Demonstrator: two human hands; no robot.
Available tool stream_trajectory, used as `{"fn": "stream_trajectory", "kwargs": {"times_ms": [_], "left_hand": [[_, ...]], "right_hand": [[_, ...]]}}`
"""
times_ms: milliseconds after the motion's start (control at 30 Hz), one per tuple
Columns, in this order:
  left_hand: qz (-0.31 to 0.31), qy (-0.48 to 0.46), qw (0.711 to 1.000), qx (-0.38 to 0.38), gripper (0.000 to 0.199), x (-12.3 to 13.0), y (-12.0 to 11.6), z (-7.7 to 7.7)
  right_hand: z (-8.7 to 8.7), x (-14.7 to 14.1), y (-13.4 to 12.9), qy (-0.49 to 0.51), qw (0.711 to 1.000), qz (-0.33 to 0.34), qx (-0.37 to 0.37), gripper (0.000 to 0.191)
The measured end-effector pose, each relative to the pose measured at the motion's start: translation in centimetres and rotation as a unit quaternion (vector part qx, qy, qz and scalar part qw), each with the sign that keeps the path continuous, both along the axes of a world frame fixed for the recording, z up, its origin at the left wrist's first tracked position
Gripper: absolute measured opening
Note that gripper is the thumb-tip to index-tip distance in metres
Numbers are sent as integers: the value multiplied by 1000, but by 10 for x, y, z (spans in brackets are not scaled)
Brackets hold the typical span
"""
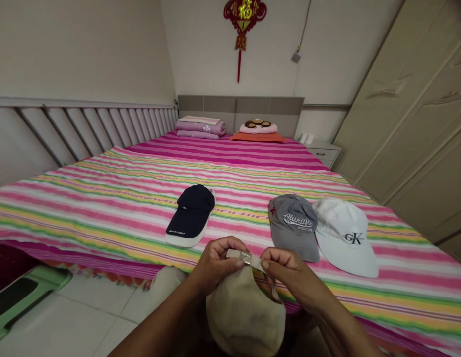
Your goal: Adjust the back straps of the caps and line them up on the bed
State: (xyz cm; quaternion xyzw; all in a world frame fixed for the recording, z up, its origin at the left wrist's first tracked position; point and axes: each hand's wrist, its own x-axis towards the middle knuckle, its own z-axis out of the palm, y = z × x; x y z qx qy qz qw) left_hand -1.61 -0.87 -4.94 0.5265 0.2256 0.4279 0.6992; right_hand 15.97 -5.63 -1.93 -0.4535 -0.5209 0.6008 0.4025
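A beige cap (247, 315) hangs at the bottom middle, its back strap and metal buckle (245, 257) turned up. My left hand (221, 260) pinches the strap at the left of the buckle. On the right side, my right hand (286, 265) grips the strap between thumb and fingers. Beyond my hands on the bed lie a dark navy cap (195, 210) to the left, and a grey cap (294, 225) touching a white cap (347, 235) to the right.
The bed has a striped sheet (114, 198). Folded purple bedding (200, 128) and a pink pile (258, 130) lie near the headboard (215, 106). A green stool (53, 277) stands on the floor at lower left. A nightstand (325, 152) is at the far right.
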Motion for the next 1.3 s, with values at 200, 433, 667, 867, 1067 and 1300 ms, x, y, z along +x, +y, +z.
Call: {"fn": "stream_trajectory", "kwargs": {"times_ms": [200,433,667,867,1067,1300], "left_hand": [[-12,14,1000,1,23,2,-2,4],[2,25,1000,18,24,1,-2,3],[0,66,997,48,23,0,-1,6],[-4,-22,998,-67,25,3,-4,-1],[17,-47,997,-52,26,6,-5,-4],[-45,-43,996,-61,25,0,-2,-3]], "right_hand": [[5,-4,-1,-24,999,-26,5,26],[9,-8,1,-28,999,-37,-1,22],[5,-10,1,31,998,-50,-11,26],[4,-22,-4,22,998,-42,-46,31],[-1,-22,-7,-106,991,-62,58,13],[-4,-19,-12,-261,942,-108,183,13]]}}
